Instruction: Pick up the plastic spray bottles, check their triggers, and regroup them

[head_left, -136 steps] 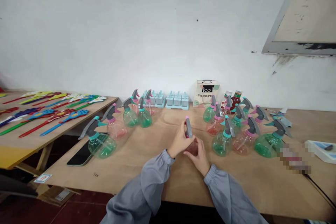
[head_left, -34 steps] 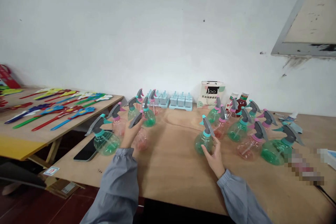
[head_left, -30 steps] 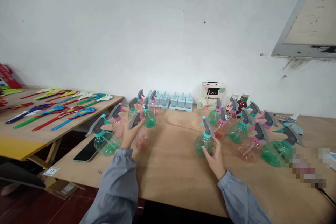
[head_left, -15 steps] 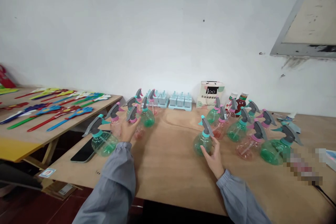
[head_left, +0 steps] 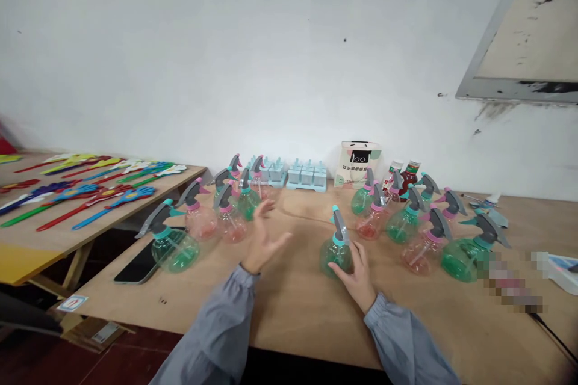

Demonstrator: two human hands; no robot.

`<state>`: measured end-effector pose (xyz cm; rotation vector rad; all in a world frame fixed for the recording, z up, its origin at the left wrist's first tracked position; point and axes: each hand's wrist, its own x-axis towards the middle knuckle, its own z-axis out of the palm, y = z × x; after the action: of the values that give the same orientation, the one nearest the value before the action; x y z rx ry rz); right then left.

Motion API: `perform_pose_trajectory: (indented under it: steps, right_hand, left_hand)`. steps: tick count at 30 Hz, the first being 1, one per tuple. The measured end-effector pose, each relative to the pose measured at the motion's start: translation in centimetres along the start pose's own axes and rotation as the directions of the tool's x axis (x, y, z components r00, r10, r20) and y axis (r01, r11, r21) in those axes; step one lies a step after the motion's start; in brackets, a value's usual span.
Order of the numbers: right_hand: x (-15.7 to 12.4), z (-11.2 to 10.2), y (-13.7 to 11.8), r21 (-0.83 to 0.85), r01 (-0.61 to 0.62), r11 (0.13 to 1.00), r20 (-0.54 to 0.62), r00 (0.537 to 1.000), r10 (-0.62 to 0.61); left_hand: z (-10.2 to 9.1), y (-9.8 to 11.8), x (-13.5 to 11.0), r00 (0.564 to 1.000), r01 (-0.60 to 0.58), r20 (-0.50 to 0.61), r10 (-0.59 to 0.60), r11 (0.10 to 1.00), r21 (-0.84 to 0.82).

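My right hand (head_left: pixel 356 274) is wrapped around a green spray bottle (head_left: pixel 335 257) with a grey and turquoise trigger head, upright near the middle of the table. My left hand (head_left: pixel 264 240) is in the air to its left, fingers spread and holding nothing. Just beyond the left hand stands a pink spray bottle (head_left: pixel 232 225). Another green spray bottle (head_left: pixel 176 251) stands at the near left of that group. Right of my right hand, several more bottles stand together, among them a pink spray bottle (head_left: pixel 418 254) and a green spray bottle (head_left: pixel 465 260).
Light-blue ice-pop moulds (head_left: pixel 307 177) and a printed paper bag (head_left: pixel 358 165) stand by the wall. A phone (head_left: pixel 138 264) lies at the left edge. Colourful hand clappers (head_left: pixel 115 201) cover the left table. A cable (head_left: pixel 553 331) runs off at the right.
My left hand has let go of a pink spray bottle in the left group and moved right, opening its fingers. My right hand stays on the green bottle. The view has shifted slightly.
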<state>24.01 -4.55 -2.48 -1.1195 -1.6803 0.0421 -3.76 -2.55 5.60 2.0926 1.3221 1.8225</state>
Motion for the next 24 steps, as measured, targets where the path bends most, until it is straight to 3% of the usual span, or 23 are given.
perform_pose_trajectory:
  steps: [2,4,7,9,11,14,16,19,21,24]
  right_hand:
    - [-0.2,0.1,-0.4,-0.047,0.049,0.998,0.006,0.999,-0.049]
    - [-0.4,0.3,-0.8,-0.082,0.078,0.994,0.007,0.997,-0.077]
    - [-0.2,-0.1,-0.9,-0.11,0.161,0.981,0.034,0.987,-0.158]
    - [0.6,-0.9,-0.5,-0.09,0.197,0.976,0.008,0.98,-0.197]
    - [2.3,-2.0,0.7,-0.063,0.124,0.99,-0.13,0.983,-0.131]
    - [5.7,-3.6,3.8,-0.052,-0.097,0.994,-0.389,0.918,0.07]
    - [8.0,-4.0,6.3,-0.027,-0.161,0.987,-0.388,0.911,0.139]
    - [9.9,-3.5,9.5,0.091,-0.172,0.981,-0.237,0.953,0.189]
    - [9.7,-2.9,10.6,0.128,-0.181,0.975,-0.17,0.965,0.201]
    - [7.9,-2.0,10.7,0.071,-0.182,0.981,-0.201,0.96,0.192]
  left_hand:
    - [3.5,2.2,-0.2,0.956,0.033,0.292,0.019,0.984,-0.174]
    - [6.8,3.9,-0.5,0.895,0.142,0.446,-0.018,0.959,-0.246]
    - [10.4,5.3,-0.8,0.875,0.3,0.465,-0.136,0.906,-0.299]
    - [11.5,5.4,-0.9,0.879,0.352,0.439,-0.185,0.873,-0.338]
    - [11.6,5.0,-0.8,0.879,0.387,0.43,-0.207,0.836,-0.39]
    - [10.5,4.0,0.1,0.853,0.478,0.442,-0.276,0.755,-0.45]
    - [9.3,3.4,1.0,0.817,0.549,0.473,-0.331,0.699,-0.459]
    - [7.5,2.9,2.3,0.724,0.66,0.597,-0.346,0.6,-0.452]
    - [6.5,2.8,2.9,0.663,0.726,0.67,-0.334,0.504,-0.467]
    - [5.4,3.0,3.4,0.6,0.789,0.747,-0.285,0.366,-0.494]
